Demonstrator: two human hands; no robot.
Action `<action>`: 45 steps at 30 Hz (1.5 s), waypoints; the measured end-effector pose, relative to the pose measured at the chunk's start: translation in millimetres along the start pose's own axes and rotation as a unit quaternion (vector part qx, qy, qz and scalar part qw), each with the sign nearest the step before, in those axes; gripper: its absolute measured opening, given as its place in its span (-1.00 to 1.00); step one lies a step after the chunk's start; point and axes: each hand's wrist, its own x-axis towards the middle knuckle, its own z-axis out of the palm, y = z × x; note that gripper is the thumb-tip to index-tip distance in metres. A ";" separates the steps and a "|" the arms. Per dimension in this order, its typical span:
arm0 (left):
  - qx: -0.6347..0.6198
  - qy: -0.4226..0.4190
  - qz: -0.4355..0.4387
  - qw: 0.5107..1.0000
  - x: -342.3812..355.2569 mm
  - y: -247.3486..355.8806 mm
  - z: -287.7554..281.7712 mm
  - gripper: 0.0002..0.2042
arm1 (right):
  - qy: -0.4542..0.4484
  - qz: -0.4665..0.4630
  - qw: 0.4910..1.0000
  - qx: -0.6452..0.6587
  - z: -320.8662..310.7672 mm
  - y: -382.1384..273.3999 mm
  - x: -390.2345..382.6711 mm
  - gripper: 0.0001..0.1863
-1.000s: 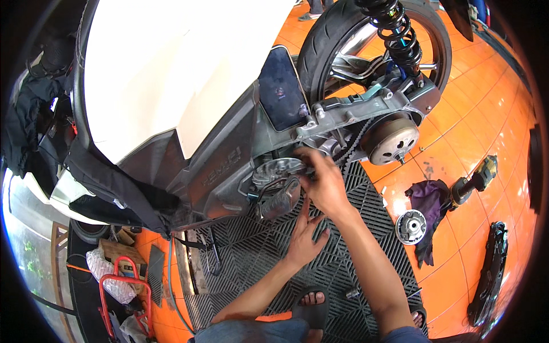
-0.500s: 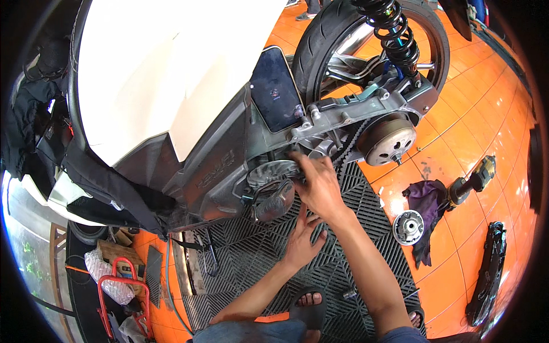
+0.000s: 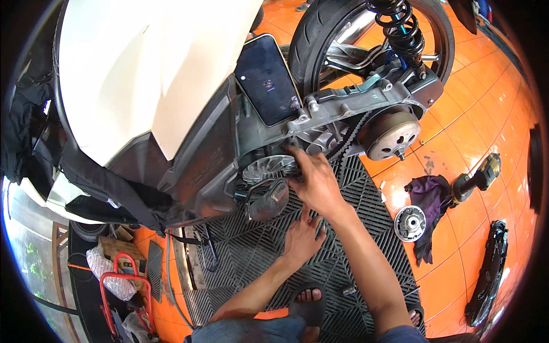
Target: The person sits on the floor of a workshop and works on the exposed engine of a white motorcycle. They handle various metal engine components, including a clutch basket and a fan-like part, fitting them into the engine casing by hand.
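Note:
A scooter's drive side is opened up in front of me. My right hand (image 3: 318,182) is closed at the right edge of the finned pulley disc (image 3: 267,167), index finger above and thumb below; its inner fingertips are hidden. From behind that hand the toothed drive belt (image 3: 350,137) runs to the round clutch bell (image 3: 392,139) at the right. Lower down, my left hand (image 3: 304,240) has its fingers apart and holds nothing visible. It is just right of the dark folded footpeg (image 3: 270,201), apart from it.
A phone (image 3: 267,80) lies on the crankcase near the rear wheel (image 3: 311,51). On the orange tiles at right are a round metal pulley part (image 3: 410,223), a purple cloth (image 3: 426,197), a power driver (image 3: 477,178) and a long black cover (image 3: 489,274). A black mat (image 3: 251,257) lies below.
The view has shifted slightly, so the scooter sits a little further left. My right hand stays at the pulley's edge. My left hand has hardly moved.

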 end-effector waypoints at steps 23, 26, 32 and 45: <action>0.018 -0.009 0.006 1.000 1.2 -4.1 6.3 -0.55 | 0.014 0.033 0.990 0.133 6.2 12.3 -2.1 -0.34; 0.007 0.013 0.014 1.000 -0.7 -5.4 9.3 -0.54 | 0.065 0.048 0.979 0.187 6.5 4.9 -2.7 -0.35; 0.016 -0.026 -0.007 1.000 -0.4 -4.1 4.6 -0.55 | 0.032 0.048 0.987 0.149 1.3 3.2 -0.8 -0.36; -0.014 0.005 0.013 1.000 0.7 -3.9 0.4 -0.66 | 0.006 0.032 0.992 0.121 -2.5 5.2 0.3 -0.36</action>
